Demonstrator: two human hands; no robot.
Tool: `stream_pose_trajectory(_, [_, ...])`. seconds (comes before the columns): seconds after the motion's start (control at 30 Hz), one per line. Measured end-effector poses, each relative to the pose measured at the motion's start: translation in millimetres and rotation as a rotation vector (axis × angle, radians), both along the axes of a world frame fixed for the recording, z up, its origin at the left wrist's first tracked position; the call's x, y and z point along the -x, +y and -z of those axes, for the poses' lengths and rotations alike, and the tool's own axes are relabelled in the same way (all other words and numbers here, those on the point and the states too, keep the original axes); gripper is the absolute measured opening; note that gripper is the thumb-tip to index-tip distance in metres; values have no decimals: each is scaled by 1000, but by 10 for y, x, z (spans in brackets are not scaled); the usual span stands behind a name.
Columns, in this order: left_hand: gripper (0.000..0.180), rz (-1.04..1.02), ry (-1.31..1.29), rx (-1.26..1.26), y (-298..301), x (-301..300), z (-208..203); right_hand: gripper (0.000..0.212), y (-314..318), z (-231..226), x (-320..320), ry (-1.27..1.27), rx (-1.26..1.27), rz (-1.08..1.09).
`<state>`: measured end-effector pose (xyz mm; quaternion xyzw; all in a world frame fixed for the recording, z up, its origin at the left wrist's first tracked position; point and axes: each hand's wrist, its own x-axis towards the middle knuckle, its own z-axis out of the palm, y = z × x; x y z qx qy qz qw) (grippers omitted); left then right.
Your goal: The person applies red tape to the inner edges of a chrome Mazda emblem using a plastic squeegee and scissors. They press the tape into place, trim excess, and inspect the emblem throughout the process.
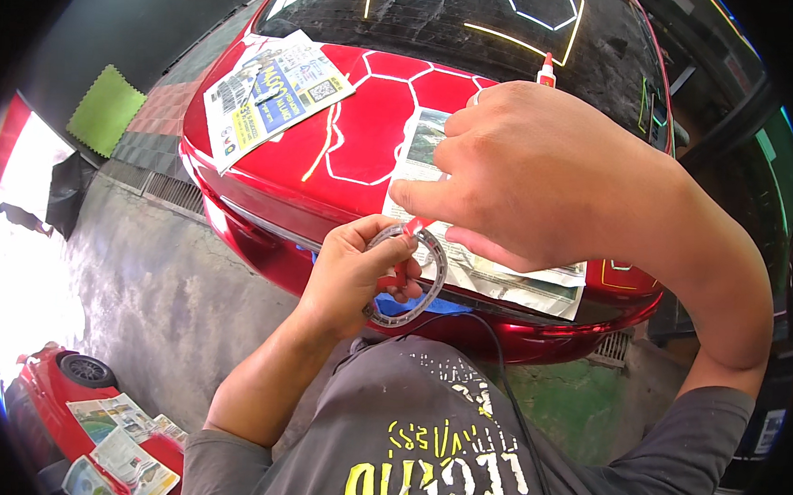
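Observation:
In front of my body, my left hand (351,268) is closed round a pale, see-through ring (442,272) with a segmented edge. A short red strip (419,223) stands at the ring's top, by my left thumb, and more red shows between the fingers. My right hand (506,177) hangs just above and to the right of the ring. Its fingers are curled and its index finger and thumb point toward the red strip; anything in them is hidden. Beneath both hands, newspaper sheets (545,292) cover part of a red car (366,131).
A small white bottle with a red cap (547,70) stands beyond my right hand. A printed sheet (275,96) lies on the car's left side. A dark cable (501,341) runs down my shirt. Another red vehicle (49,400) with papers on it sits at lower left.

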<state>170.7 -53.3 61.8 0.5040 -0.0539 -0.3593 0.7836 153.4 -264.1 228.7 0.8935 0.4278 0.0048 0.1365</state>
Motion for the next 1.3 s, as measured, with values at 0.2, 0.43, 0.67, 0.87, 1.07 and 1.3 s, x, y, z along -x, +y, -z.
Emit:
stream_pose_trajectory(0.2, [32,17,-6,72,-3,93,0,39,-135,63,-43,-22,42,51])
stream_pose_trajectory(0.43, [38,14,-97,30,-47,196,-33,46,-233,46,5,-27,24,47])
stream_pose_trajectory(0.67, [24,-76,-49,-53,-149,352,-125,42,-380,93,21,-42,-44,-24])
stream_pose_trajectory(0.87, [14,-253,-197,-247,-208,258,-80,31,-482,278,-169,30,-209,-66])
stream_pose_trajectory(1.07, [14,-259,-219,-361,-105,146,132,60,-681,984,-473,118,-322,58])
stream_pose_trajectory(1.3, [14,-270,-138,-349,-277,194,258,61,-758,1573,-275,15,-501,85])
